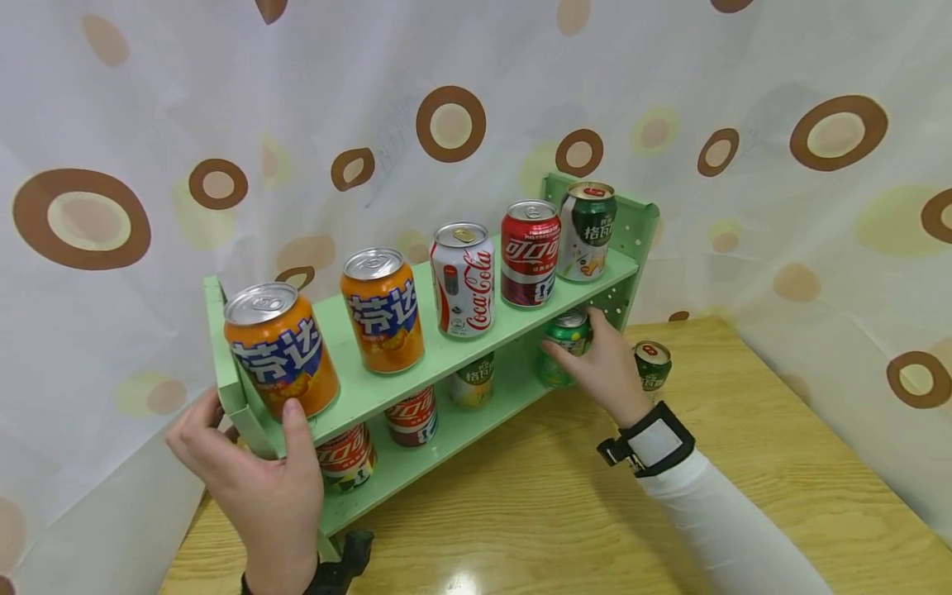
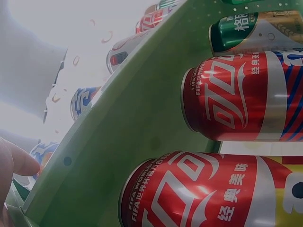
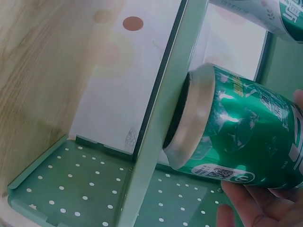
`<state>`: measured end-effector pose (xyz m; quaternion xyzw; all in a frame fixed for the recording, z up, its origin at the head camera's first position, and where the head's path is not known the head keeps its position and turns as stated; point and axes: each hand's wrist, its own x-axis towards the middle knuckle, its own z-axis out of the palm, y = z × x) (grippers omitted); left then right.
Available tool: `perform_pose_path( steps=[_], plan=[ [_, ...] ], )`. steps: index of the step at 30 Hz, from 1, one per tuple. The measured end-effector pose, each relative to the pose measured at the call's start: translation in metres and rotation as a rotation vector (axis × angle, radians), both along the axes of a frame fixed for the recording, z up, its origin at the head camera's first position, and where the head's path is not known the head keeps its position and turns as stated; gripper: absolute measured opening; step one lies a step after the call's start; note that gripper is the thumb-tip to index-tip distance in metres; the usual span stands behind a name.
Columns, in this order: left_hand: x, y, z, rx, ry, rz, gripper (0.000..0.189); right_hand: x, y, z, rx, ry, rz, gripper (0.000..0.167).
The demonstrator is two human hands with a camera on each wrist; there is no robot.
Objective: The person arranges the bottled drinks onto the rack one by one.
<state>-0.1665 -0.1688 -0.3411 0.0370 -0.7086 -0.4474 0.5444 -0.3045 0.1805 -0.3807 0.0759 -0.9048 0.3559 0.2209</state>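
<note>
My left hand [image 1: 260, 487] grips the left end of a green two-tier shelf [image 1: 387, 395], fingers around the side panel and thumb at the front edge by an orange soda can [image 1: 286, 364]. At the right end of the lower tier, my right hand [image 1: 611, 372] holds a green soda can [image 3: 251, 127] between thumb and fingers. In the right wrist view the can's bottom rim is right at the shelf's edge. Two red cola cans [image 2: 241, 97] and a green-and-white can [image 1: 473, 382] stand on the lower tier to its left.
Along the top tier stand another orange can [image 1: 383, 330], a white Coca-Cola can [image 1: 463, 285], a red cola can [image 1: 530, 256] and a green-and-white can [image 1: 587, 235]. A dark green can [image 1: 653, 368] stands on the wooden table [image 1: 535, 504] behind my right wrist. Patterned cloth [image 1: 506, 66] hangs behind.
</note>
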Motion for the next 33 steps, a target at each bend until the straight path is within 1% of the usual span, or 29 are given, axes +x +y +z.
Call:
perform_pose_path(
  steps=[4, 12, 16, 24, 33],
  plan=[
    [0.0, 0.0, 0.0, 0.003, -0.007, -0.001, 0.056, -0.001, -0.003, 0.0, 0.006, 0.014, 0.001, 0.075],
    [-0.001, 0.0, 0.001, 0.0, 0.015, -0.008, 0.056, -0.002, -0.007, 0.001, 0.006, 0.021, 0.001, 0.072],
    [0.0, 0.0, 0.001, -0.002, 0.004, 0.0, 0.056, -0.004, -0.009, 0.0, 0.009, 0.027, 0.008, 0.07],
    [0.0, 0.0, 0.0, 0.002, 0.005, 0.001, 0.056, -0.008, -0.01, -0.004, -0.05, -0.039, 0.023, 0.076],
    [-0.001, 0.001, -0.001, 0.017, 0.013, -0.002, 0.055, -0.014, -0.013, -0.004, -0.087, -0.054, 0.027, 0.078]
  ],
)
